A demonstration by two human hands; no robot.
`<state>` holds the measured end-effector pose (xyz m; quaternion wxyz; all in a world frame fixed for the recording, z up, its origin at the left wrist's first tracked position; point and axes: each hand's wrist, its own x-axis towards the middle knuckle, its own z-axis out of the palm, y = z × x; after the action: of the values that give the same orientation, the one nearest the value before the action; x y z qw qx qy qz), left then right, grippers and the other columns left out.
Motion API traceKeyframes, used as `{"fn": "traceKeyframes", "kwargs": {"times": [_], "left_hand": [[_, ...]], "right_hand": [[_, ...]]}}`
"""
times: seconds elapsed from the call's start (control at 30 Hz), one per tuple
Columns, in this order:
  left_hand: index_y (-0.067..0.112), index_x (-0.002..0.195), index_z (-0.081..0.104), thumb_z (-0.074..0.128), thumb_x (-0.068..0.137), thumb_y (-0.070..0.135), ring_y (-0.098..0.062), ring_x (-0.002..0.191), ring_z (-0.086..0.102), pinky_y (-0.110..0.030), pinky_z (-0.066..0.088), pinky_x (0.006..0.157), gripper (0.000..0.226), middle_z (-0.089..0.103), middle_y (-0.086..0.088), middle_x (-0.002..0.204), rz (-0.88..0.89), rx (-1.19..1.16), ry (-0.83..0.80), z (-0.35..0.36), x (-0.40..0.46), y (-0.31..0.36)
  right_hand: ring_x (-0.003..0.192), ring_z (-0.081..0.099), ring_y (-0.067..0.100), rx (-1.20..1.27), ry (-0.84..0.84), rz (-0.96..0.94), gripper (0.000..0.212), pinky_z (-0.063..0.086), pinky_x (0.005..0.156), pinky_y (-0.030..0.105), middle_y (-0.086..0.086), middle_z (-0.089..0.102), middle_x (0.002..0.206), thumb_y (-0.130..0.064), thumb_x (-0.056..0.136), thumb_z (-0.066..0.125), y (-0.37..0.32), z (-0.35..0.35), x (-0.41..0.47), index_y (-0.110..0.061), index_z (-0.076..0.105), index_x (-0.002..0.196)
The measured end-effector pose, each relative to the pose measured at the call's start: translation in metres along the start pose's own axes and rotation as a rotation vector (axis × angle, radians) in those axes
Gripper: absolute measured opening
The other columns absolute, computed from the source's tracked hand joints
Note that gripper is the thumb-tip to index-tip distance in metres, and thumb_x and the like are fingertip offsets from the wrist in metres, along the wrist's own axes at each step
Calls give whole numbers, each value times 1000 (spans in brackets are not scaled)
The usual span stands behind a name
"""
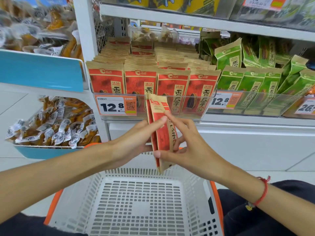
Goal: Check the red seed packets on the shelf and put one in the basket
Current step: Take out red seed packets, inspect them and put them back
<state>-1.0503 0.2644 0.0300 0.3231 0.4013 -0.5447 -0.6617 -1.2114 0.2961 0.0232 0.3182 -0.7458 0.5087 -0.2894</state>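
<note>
Red seed packet [161,133] upright between hands — left hand [134,140], right hand [185,142] both gripping it.

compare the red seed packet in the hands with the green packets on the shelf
The red seed packet is held edge-on above the basket by the left hand and right hand; the green packets stand face-out behind the shelf's clear rail. Its panel is red, theirs green. Both have kraft-brown edges and vertical Chinese lettering.
</note>
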Motion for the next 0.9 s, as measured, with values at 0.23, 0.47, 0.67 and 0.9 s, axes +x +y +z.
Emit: {"fn": "traceKeyframes", "kwargs": {"times": [0.23, 0.47, 0.67, 0.9], "left_hand": [[31, 131, 55, 43, 99, 35, -11, 117, 61, -36, 49, 98, 34, 67, 6, 123, -32, -85, -104, -5, 5, -1], [33, 124, 57, 47, 96, 38, -12, 102, 68, -32, 52, 92, 30, 72, 6, 110, -8, 51, -73, -12, 4, -6], [36, 125, 56, 48, 96, 36, -10, 101, 69, -31, 55, 87, 30, 72, 9, 109, 48, 95, -52, -9, -2, -2], [28, 119, 63, 53, 94, 31, -6, 91, 71, -16, 56, 68, 27, 74, 8, 102, 297, 46, 191, 8, -13, 16]], "right_hand": [[56, 57, 6, 312, 321, 197, 54, 50, 52, 21, -4, 60, 99, -24, 72, 82, -3, -10, 15, -24, 47, 113], [42, 46, 4, 544, 398, 394, 15, 36, 44, 15, -4, 65, 64, -23, 83, 73, -3, -30, 21, -12, 68, 91], [49, 53, 2, 493, 447, 352, 9, 39, 48, 15, -4, 69, 65, -23, 84, 72, -4, -31, 17, -15, 72, 86], [99, 58, -9, 199, 248, -21, 71, 48, 73, 10, -22, 64, 112, -30, 71, 81, -15, -19, 7, -50, 44, 127]]}}
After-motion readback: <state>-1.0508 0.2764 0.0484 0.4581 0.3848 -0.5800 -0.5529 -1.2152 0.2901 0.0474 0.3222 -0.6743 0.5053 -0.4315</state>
